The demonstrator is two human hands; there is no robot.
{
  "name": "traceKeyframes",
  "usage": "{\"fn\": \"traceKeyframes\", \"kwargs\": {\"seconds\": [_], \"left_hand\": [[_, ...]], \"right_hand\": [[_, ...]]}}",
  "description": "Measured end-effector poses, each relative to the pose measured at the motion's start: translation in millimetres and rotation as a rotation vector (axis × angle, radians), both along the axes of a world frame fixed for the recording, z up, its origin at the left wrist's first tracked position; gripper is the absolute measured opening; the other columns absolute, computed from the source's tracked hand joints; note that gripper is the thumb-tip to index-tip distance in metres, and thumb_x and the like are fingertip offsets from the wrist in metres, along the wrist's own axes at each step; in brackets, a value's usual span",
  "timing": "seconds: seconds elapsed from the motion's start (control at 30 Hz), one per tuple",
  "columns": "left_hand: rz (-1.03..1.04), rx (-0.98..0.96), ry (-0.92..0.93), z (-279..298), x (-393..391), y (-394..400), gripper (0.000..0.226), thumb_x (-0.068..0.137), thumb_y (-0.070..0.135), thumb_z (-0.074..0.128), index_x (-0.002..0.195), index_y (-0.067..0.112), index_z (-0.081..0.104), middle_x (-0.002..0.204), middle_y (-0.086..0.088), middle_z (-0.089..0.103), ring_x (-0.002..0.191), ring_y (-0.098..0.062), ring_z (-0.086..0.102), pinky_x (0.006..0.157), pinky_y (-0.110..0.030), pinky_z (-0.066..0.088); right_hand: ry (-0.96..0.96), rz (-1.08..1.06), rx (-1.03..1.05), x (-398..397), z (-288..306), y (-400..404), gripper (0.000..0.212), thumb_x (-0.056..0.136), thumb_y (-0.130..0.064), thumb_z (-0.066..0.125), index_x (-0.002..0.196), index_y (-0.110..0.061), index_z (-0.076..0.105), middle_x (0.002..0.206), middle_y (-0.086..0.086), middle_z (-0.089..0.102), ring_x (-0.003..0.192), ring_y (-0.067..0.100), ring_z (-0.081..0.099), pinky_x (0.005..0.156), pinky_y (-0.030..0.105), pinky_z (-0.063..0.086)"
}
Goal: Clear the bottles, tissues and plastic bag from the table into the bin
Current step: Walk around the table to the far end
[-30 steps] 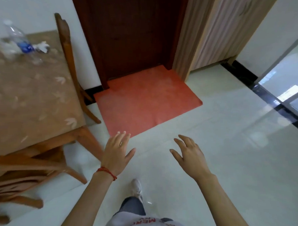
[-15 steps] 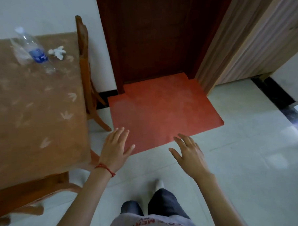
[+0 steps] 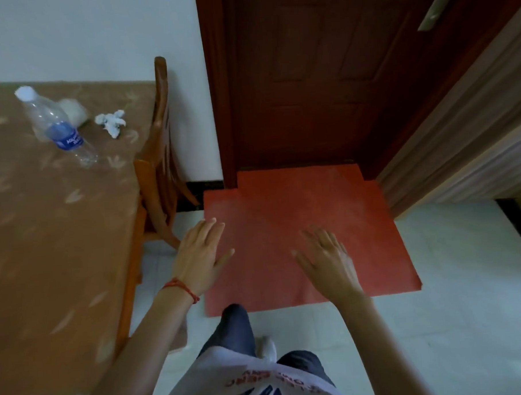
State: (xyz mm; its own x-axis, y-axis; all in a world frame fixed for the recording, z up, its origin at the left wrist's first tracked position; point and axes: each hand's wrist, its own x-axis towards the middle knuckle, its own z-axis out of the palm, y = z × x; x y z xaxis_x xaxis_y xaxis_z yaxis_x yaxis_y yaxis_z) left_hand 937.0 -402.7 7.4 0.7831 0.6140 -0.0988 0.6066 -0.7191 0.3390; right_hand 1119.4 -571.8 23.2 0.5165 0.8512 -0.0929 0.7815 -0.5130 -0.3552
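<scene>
A clear plastic bottle (image 3: 54,126) with a white cap and blue label stands on the brown table (image 3: 46,236) at its far end. Behind it lies a whitish crumpled thing (image 3: 73,111), tissue or bag, I cannot tell which. A crumpled white tissue (image 3: 112,122) lies to the bottle's right. My left hand (image 3: 199,255) with a red wrist string hovers open beside the table's right edge, holding nothing. My right hand (image 3: 326,258) is open over the red mat, empty. No bin is in view.
A wooden chair (image 3: 158,148) stands tucked against the table's right side by the white wall. A red mat (image 3: 299,234) lies before a dark wooden door (image 3: 322,75). A striped cabinet side (image 3: 465,128) is at the right. The floor is pale tile.
The view has swung left and closer to the table; the bottle and tissue now sit nearer the middle-left. Both hands stay open and have moved forward over the mat.
</scene>
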Motion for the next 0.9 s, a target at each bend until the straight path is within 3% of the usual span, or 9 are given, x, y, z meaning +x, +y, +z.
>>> {"fn": "traceKeyframes", "kwargs": {"seconds": [0.17,0.33,0.43,0.6,0.9], "left_hand": [[0.039,0.017,-0.001,1,48,51,0.089,0.084,0.066,0.008,0.125,-0.001,0.049,0.13,-0.023,0.051,0.125,-0.039,0.043,0.104,-0.051,0.032],[0.049,0.068,0.002,-7,96,120,0.076,0.083,0.056,0.02,0.135,0.005,0.039,0.142,-0.017,0.04,0.136,-0.032,0.028,0.112,-0.046,0.019],[0.043,0.086,-0.009,-3,123,165,0.063,0.089,0.048,0.038,0.133,0.004,0.041,0.14,-0.018,0.042,0.135,-0.034,0.03,0.111,-0.048,0.021],[0.027,0.11,-0.009,15,162,234,0.062,0.084,0.044,0.034,0.12,-0.002,0.055,0.123,-0.023,0.058,0.118,-0.041,0.05,0.098,-0.056,0.038],[0.097,0.093,0.025,15,202,314,0.064,0.085,0.048,0.03,0.124,0.002,0.052,0.129,-0.021,0.054,0.123,-0.039,0.046,0.102,-0.054,0.032]], "right_hand": [[-0.007,0.055,-0.023,52,-1,61,0.049,0.094,-0.042,0.043,0.136,-0.017,0.041,0.148,0.006,0.036,0.136,0.023,0.031,0.109,0.043,0.031],[-0.019,0.027,-0.006,100,-4,132,0.049,0.093,-0.043,0.045,0.135,-0.017,0.042,0.147,0.005,0.037,0.134,0.022,0.033,0.106,0.042,0.033],[-0.004,0.009,-0.023,125,-4,177,0.05,0.093,-0.043,0.043,0.137,-0.019,0.039,0.149,0.003,0.033,0.137,0.021,0.028,0.108,0.041,0.029],[0.001,0.026,-0.043,162,4,252,0.05,0.094,-0.044,0.04,0.138,-0.021,0.036,0.15,0.001,0.029,0.138,0.019,0.024,0.109,0.041,0.026],[0.011,0.077,-0.022,213,12,347,0.051,0.094,-0.043,0.041,0.138,-0.019,0.037,0.151,0.001,0.028,0.14,0.017,0.022,0.111,0.04,0.024]]}}
